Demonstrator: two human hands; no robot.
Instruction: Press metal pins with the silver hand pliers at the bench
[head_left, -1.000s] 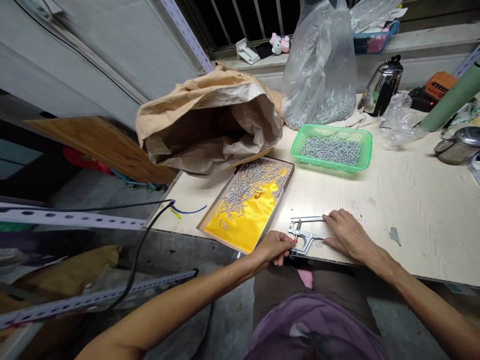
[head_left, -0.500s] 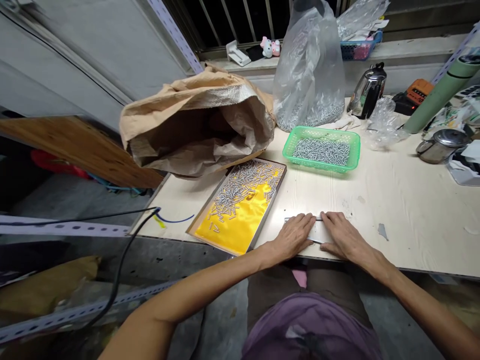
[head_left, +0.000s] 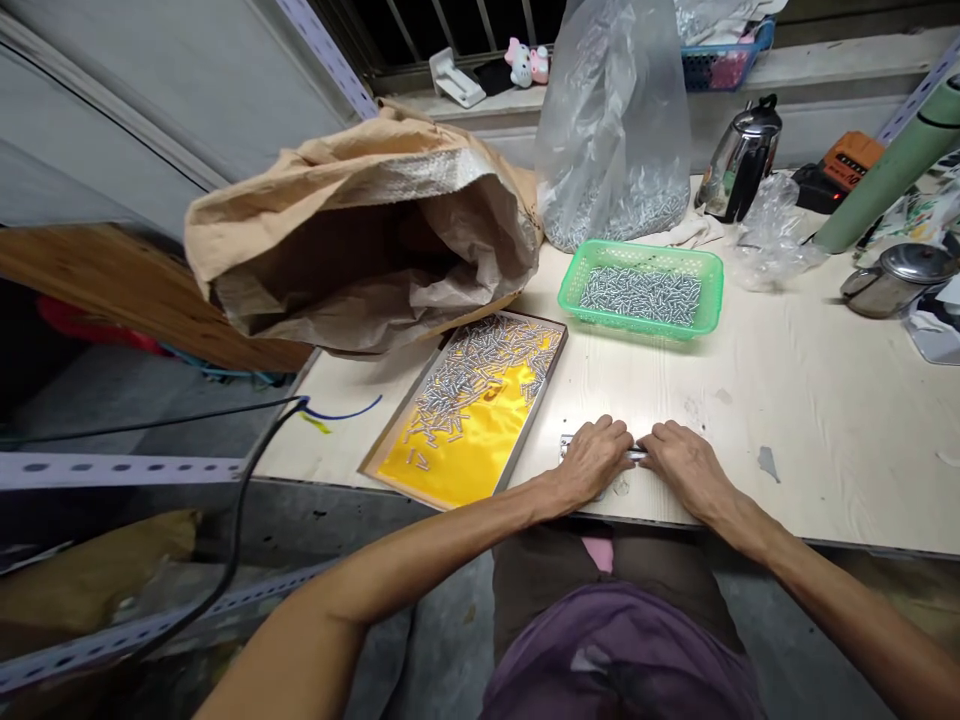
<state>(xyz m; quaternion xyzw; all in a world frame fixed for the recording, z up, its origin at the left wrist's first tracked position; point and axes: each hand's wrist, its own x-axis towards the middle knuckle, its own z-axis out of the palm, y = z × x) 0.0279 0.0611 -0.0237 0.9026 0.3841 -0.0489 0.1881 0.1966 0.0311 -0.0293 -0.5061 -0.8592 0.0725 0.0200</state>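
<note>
A flat silver metal piece (head_left: pixel 565 446) with small holes at its left end lies at the table's front edge, mostly covered by my hands. My left hand (head_left: pixel 598 462) is closed over its middle, fingers bent. At the other end, my right hand (head_left: pixel 681 462) pinches a narrow silver strip (head_left: pixel 636 454) that shows between the two hands. I cannot tell whether strip and piece are joined. To the left is a shallow tray (head_left: pixel 525 420) lined with yellow cloth, with many small metal pins (head_left: pixel 472 375) scattered on it.
A green plastic basket (head_left: pixel 715 300) of similar pins stands behind my hands. An open brown paper sack (head_left: pixel 360 230) overhangs the tray's back. Farther back are a clear bag (head_left: pixel 615 130) of metal parts, a steel kettle (head_left: pixel 742 160) and a lidded steel cup (head_left: pixel 896 278). A black cable (head_left: pixel 240 520) hangs at left.
The broad plate face seen between my hands has given way to a narrow strip. My right fingers have curled in more, and the piece's holed left end now shows. The view has shifted slightly.
</note>
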